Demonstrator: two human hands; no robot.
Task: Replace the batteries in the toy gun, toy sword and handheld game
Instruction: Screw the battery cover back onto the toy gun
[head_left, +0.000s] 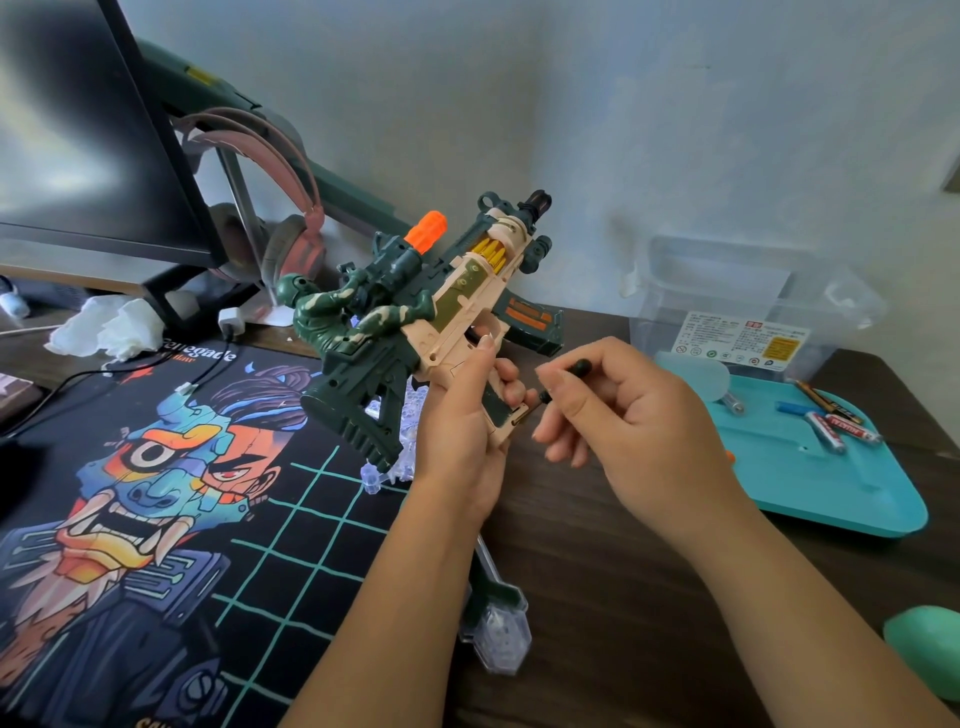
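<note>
The dark wooden desk (597, 597) carried a printed desk mat (156, 519) over its left side, the mat cut off by the lower and left frame edges. A monitor (88, 130), blurred and only partly in view, stood at the back left corner. A teal tray (810, 483) lay at the right edge, before a clear plastic box (748, 301).

The toy gun (457, 296) was held above the middle of the desk, muzzle tilted up toward the wall. The left hand (462, 431) clasped its grip, fingers wrapped around it. The right hand (623, 410) pinched a small black tool (576, 370), its tip just beside the bottom of the grip and its shaft mostly hidden by the fingers.

The toy sword (496, 618) lay on the desk beneath the forearms, largely covered by them. Several batteries (836, 434) lay in the tray's far right corner. A green object (930, 649) at the right edge was cut off and could not be identified.
</note>
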